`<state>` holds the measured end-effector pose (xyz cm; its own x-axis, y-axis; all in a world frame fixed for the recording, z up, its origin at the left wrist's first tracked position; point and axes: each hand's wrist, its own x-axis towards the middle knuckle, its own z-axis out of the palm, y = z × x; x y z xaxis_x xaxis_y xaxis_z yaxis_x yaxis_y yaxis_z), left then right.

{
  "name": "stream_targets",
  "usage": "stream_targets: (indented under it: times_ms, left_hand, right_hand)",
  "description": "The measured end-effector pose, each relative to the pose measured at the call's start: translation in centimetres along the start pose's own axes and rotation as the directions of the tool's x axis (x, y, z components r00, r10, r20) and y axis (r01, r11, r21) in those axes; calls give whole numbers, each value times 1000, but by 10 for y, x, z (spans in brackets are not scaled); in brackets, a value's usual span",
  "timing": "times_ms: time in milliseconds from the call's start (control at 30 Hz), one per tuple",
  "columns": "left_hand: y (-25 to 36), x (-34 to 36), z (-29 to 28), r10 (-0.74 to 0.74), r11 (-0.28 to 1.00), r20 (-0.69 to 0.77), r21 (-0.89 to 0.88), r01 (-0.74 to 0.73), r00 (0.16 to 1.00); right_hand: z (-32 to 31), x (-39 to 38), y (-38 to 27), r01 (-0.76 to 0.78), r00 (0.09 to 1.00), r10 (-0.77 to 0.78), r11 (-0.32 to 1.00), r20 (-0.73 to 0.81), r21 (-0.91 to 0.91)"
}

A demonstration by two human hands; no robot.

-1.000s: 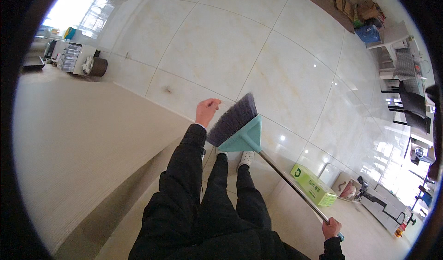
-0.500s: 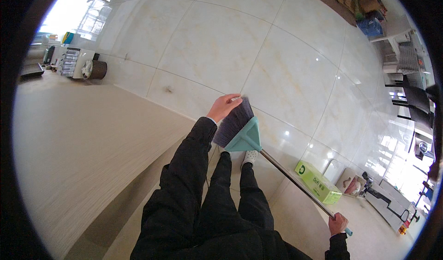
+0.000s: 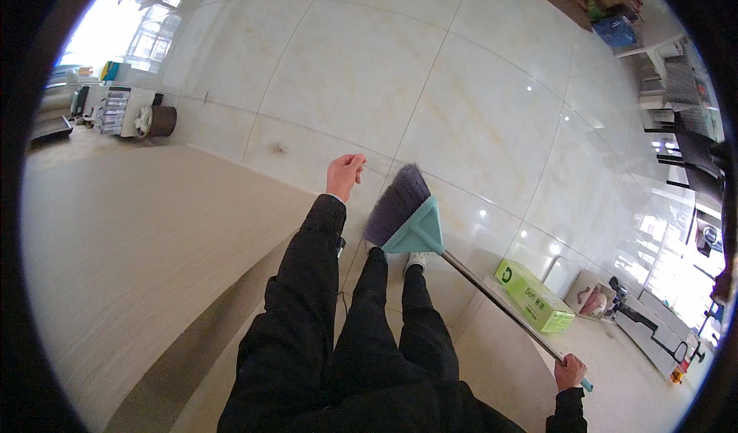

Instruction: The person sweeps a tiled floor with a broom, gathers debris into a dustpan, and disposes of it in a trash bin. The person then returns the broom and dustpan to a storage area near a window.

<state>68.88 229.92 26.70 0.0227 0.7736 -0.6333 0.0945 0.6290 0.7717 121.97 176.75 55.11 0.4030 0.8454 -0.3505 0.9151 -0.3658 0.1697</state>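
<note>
My right hand (image 3: 569, 372) grips the silver broom handle (image 3: 500, 304) near its teal end at lower right. The broom's teal head (image 3: 415, 228) and dark grey bristles (image 3: 396, 201) are raised toward me, over my white clogs (image 3: 415, 261). My left hand (image 3: 346, 175) is just left of the bristles, slightly apart from them, with thumb and fingertips pinched; anything between them is too small to make out. Both of my arms are in black sleeves.
A pale wooden surface (image 3: 154, 248) spans the lower left. A green box (image 3: 530, 298) lies at the right beside a pink-patterned item (image 3: 592, 298). Beyond the tiled floor (image 3: 354, 64) are dark chairs (image 3: 688, 152), cluttered boxes (image 3: 615, 14) and a brown bin (image 3: 160, 121).
My left hand moved onto the bristles, then drew back to the left with fingers more curled. The broom and my right hand have shifted slightly to the right.
</note>
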Motion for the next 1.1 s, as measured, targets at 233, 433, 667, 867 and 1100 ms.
stream_targets:
  times_ms: [233, 433, 667, 867, 1100]
  left_hand:
    - [20, -22, 31, -14, 912, 357, -379, 159, 934]
    - [13, -9, 32, 66, 954, 392, 245, -173, 918]
    - [5, -23, 49, 232, 497, 706, 505, -706, 669]
    - [10, -12, 50, -96, 151, 746, 665, -731, 659]
    - [20, 17, 13, -101, 913, 429, 399, -88, 898]
  right_hand:
    - [1, 6, 4, 12, 1000, -11, 999, -6, 32]
    - [-5, 10, 8, 57, 998, -56, 998, -12, 23]
    - [-2, 11, 26, 70, 998, -70, 997, 6, 40]
    - [0, 11, 49, 52, 998, -52, 999, 31, -10]
    - [-1, 13, 59, 19, 999, -19, 1000, 25, -13]
